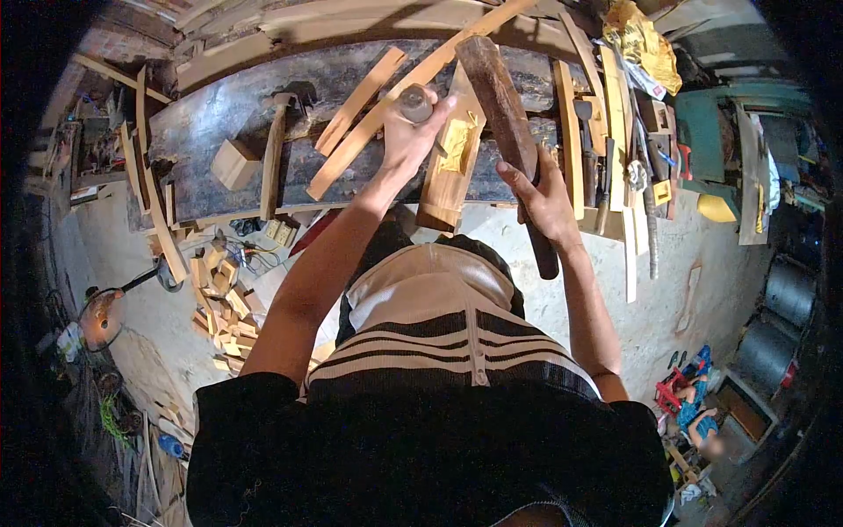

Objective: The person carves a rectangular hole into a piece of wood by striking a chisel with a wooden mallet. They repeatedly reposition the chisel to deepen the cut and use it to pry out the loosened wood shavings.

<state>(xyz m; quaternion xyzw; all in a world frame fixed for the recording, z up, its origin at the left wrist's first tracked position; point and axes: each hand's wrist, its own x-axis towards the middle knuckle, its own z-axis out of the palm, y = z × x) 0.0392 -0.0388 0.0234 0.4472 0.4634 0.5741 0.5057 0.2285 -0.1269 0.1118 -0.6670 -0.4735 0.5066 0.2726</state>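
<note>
My left hand [411,140] is wrapped round the handle of a tool [415,104], whose round end points up; its lower part is mostly hidden by the hand. Beside it lies a wooden block [446,180] with a hollow cut in its face and pale shavings [458,143] in the hollow. My right hand [543,198] grips a long dark wooden mallet [502,101], its thick end up and over the bench, its narrow end pointing toward my body.
Wooden strips [360,101] and a hammer [274,158] lie on the dark bench [206,114], near a pale block [234,165]. More tools [606,176] are at the right. Offcuts [224,307] are piled on the floor. A person [702,426] is at the lower right.
</note>
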